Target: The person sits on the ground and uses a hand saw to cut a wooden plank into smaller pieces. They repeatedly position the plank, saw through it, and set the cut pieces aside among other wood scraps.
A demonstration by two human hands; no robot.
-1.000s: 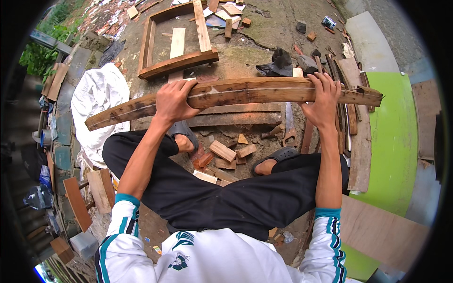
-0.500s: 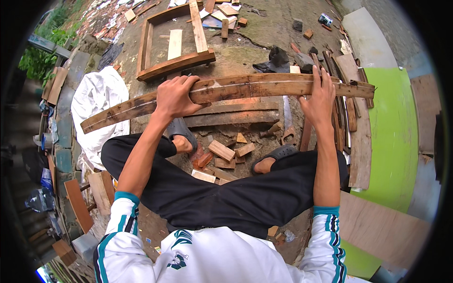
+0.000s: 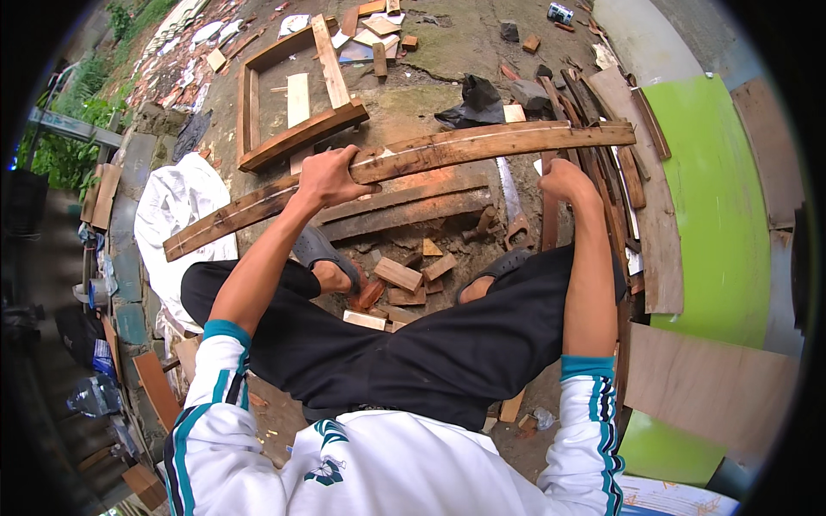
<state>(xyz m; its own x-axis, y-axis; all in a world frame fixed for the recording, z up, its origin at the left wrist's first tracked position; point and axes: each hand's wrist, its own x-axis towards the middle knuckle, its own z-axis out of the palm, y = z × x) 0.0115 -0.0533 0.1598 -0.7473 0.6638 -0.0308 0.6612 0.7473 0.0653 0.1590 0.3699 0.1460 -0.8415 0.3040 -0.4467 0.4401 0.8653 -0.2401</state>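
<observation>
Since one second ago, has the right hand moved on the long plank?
Yes. The right hand has let go of the long plank and dropped below it, toward the handsaw; the left hand grips it.

Left hand (image 3: 331, 176) gripping plank (image 3: 447, 150), seemingly

A small can (image 3: 560, 12) with a pale printed label lies on its side on the ground at the top, near the pale wall. At the lower right edge sits a white printed sheet (image 3: 680, 499) (blue and orange markings, partly cut off).
</observation>
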